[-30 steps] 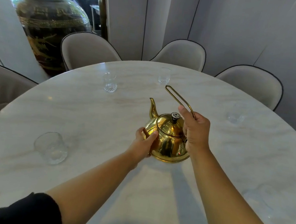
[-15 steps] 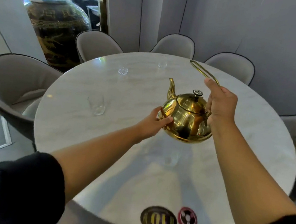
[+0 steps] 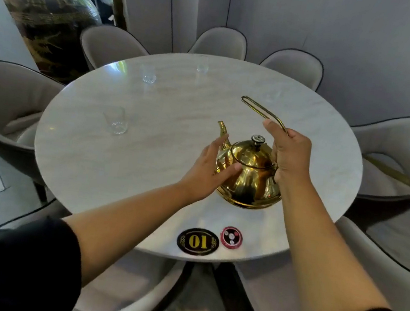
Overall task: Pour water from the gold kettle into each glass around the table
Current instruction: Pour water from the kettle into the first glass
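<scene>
The gold kettle [image 3: 247, 181] stands on the round marble table [image 3: 93, 161], near its front edge, spout pointing away to the left. My right hand [image 3: 290, 156] is closed around the thin wire handle, which slants up and back. My left hand [image 3: 210, 166] is beside the kettle's left flank with fingers spread; only the thumb seems to touch the body. Clear glasses stand around the table: one at the left [image 3: 117, 123], one further back [image 3: 148, 76], one at the far side [image 3: 202, 66], and a faint one at the far right [image 3: 272, 93].
A black oval plaque marked 01 [image 3: 197, 241] and a red round disc [image 3: 231, 237] lie at the table's front edge. Grey chairs ring the table, one [image 3: 1, 107] at the left, one [image 3: 401, 160] at the right. A big dark jar [image 3: 46, 27] stands back left.
The kettle came down from mid-air onto the table near the front edge. My left hand let go of its body and opened. The view pulled back from the table.
</scene>
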`<state>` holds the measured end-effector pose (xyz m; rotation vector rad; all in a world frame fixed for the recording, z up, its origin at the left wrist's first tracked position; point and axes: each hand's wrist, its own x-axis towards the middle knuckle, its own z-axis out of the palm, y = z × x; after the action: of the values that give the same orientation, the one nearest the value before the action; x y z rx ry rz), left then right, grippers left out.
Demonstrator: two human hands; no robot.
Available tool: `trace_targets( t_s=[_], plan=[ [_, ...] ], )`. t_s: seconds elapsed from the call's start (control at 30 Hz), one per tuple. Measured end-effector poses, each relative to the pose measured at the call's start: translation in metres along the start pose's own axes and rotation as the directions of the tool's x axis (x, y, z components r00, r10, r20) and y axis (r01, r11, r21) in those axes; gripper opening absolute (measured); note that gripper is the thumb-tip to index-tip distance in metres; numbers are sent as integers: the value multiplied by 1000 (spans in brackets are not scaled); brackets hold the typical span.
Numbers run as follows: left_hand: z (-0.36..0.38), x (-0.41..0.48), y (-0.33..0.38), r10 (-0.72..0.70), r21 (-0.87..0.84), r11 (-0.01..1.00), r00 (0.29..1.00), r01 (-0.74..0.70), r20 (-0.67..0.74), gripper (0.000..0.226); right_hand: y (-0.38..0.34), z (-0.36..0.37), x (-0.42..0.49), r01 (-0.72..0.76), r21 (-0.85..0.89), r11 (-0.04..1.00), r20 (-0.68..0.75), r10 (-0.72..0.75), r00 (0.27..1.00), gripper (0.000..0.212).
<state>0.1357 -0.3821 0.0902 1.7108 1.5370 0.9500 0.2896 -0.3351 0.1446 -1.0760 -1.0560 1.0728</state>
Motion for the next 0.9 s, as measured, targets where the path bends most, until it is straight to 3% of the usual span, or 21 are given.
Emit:
trace_targets(
  t_s=[0.33,0.53,0.7,0.9],
  plan=[
    [67,-12,-5,43,67,997,998,-46,54,62,23,-41,16,-9,-120,993,116,23,993,52],
    [71,-8,-20,40,170,983,980,-74,195,68,36,-45,28,-30,-199,979,165,64,984,54],
    [69,-3,-30,53,228,968,975,-103,215,72,37,-35,33,-35,-266,963,176,84,981,54],
    [62,-1,-37,69,196,973,959,-126,276,71,39,-26,37,-35,-356,934,183,107,977,55]
  ],
)
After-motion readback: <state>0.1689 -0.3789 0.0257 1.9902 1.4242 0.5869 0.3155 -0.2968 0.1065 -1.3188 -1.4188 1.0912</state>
